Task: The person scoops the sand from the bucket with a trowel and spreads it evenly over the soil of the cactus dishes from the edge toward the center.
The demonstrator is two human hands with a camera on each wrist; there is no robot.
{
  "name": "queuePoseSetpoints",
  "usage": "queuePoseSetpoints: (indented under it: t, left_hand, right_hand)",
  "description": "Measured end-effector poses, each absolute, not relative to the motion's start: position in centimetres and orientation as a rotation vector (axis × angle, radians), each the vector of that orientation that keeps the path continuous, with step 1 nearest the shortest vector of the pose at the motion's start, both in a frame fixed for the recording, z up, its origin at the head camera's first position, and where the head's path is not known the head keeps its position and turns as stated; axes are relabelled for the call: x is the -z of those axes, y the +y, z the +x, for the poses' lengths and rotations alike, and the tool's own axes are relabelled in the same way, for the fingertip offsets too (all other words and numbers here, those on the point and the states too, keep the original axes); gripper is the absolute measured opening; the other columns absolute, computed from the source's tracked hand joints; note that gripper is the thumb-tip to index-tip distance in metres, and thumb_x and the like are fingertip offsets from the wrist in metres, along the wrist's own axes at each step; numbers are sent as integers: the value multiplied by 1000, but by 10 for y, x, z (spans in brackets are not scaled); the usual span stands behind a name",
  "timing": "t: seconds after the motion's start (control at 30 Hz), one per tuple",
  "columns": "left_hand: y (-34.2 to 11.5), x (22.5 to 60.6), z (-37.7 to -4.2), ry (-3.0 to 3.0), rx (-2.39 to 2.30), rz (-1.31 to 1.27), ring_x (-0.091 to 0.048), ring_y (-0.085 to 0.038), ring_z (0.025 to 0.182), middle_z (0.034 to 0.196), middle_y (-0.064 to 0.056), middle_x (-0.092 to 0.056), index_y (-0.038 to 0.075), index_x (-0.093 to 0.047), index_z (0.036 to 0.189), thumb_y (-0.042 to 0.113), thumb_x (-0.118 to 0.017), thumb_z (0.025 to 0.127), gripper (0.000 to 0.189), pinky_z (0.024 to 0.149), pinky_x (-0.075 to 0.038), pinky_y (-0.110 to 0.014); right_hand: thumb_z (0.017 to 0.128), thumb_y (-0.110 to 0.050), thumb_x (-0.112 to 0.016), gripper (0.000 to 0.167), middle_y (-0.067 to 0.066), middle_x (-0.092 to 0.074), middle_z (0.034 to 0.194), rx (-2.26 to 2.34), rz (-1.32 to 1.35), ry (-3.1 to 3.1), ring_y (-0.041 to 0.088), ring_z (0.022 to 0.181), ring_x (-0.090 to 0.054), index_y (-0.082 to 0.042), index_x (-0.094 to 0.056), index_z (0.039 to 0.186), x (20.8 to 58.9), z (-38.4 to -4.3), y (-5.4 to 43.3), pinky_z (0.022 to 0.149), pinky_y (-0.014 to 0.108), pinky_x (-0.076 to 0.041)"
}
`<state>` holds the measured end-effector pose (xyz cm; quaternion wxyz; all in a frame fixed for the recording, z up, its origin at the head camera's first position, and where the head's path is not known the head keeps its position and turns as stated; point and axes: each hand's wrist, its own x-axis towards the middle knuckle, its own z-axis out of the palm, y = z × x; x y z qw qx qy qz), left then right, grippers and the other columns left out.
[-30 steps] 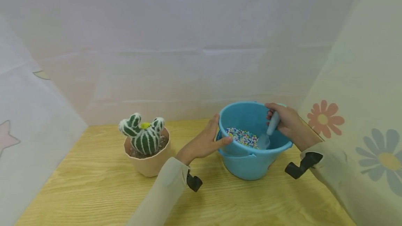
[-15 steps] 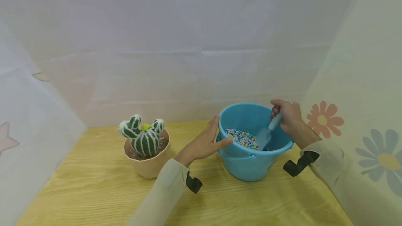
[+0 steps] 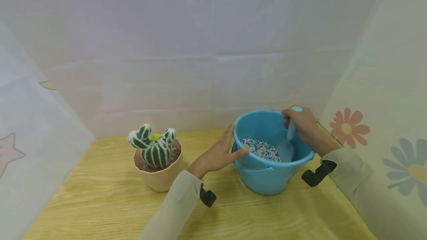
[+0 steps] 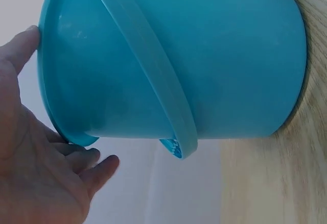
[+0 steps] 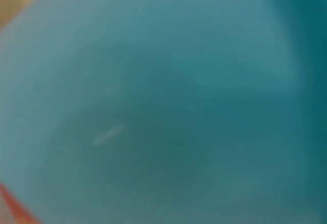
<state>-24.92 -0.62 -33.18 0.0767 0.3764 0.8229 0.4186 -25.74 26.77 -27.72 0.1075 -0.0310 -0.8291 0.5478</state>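
one view alone, the head's, shows the right hand gripping a scoop; the left hand, spread, touches the bucket.

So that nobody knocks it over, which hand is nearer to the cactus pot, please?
Left. The left hand is between the cactus pot and the blue bucket, touching the bucket. The right hand is farther, over the bucket's opposite side, gripping the scoop.

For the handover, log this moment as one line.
left hand: touches bucket rim | right hand: grips scoop | scoop blade, beads: inside bucket
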Motion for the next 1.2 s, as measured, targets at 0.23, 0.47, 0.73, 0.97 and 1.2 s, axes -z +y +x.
queuePoseSetpoints:
  t: [0.23, 0.47, 0.73, 0.97, 1.2]
  left_hand:
    - [-4, 333, -254, 2539, -1223, 1084, -10, -23, 148, 161, -4, -3, 19, 4, 154, 80, -46, 77, 111, 117, -22, -50]
    - [-4, 327, -257, 2550, -1200, 1070, -22, -27, 145, 161, -4, -8, 20, 0, 155, 77, -53, 73, 113, 112, -32, -50]
    - [-2, 331, -256, 2525, -1247, 1108, -23, -22, 145, 160, -2, -15, 19, -1, 155, 41, -72, 83, 103, 111, -34, -46]
    - [0, 336, -259, 2515, -1291, 1160, -20, -23, 146, 160, -2, -16, 19, -2, 155, 56, -68, 79, 107, 113, -29, -51]
    - [0, 337, -259, 2527, -1312, 1172, -20, -23, 146, 160, -3, -16, 17, -2, 155, 57, -67, 78, 109, 114, -28, -51]
  right_hand:
    - [96, -39, -54, 43, -11, -55, 59, -1576, -209, -2449, 10, 69, -56, -17, -57, 58, 278, -259, 272, 78, 32, -45]
    - [97, -30, -54, 41, -11, -53, 51, -1810, -356, -2098, 7, 57, -54, -19, -56, 58, 271, -253, 268, 63, 19, -45]
    - [97, -21, -54, 43, -10, -51, 50, -1794, -312, -2211, 7, 54, -53, -19, -53, 54, 276, -259, 261, 61, 20, -48]
    - [98, -20, -53, 44, -7, -47, 54, -1971, -208, -2202, 10, 56, -49, -18, -51, 54, 276, -255, 258, 60, 24, -46]
    - [98, -17, -53, 43, -6, -46, 57, -2199, -149, -2091, 10, 60, -44, -17, -51, 56, 274, -244, 242, 60, 23, -42]
